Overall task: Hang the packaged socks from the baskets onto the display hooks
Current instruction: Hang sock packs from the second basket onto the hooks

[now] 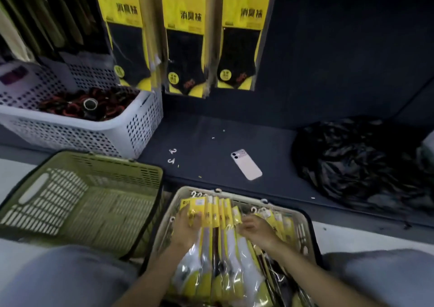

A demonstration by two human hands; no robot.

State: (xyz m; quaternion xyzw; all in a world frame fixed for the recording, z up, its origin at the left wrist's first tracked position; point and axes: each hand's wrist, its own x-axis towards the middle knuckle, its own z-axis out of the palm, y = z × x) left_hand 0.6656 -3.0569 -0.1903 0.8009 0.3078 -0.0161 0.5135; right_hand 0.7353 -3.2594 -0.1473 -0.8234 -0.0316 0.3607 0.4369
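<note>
Curling left hand (186, 224) fingers over yellow card headers of clear-plastic packaged socks (216, 215), gripping them. Holding right hand (256, 230) just right of that row, fingers bent inward, tips at a pack; too blurred, cannot tell whether pinching. Reaching both into beige slotted plastic basket (303, 215) holding those socks, directly under the fingers. Lying beyond fingertips: pale smartphone (246, 164), small white plastic hooks (172, 155). Hanging farther beyond: yellow-and-black sock packs (185, 36) on dark wall. Sitting left of left fingers: olive-green slotted basket (94, 189)

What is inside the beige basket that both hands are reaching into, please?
Packaged socks on yellow cards with white hooks fill the beige basket, packed side by side. The left hand and right hand cover some packs; the basket's floor is hidden.
</note>
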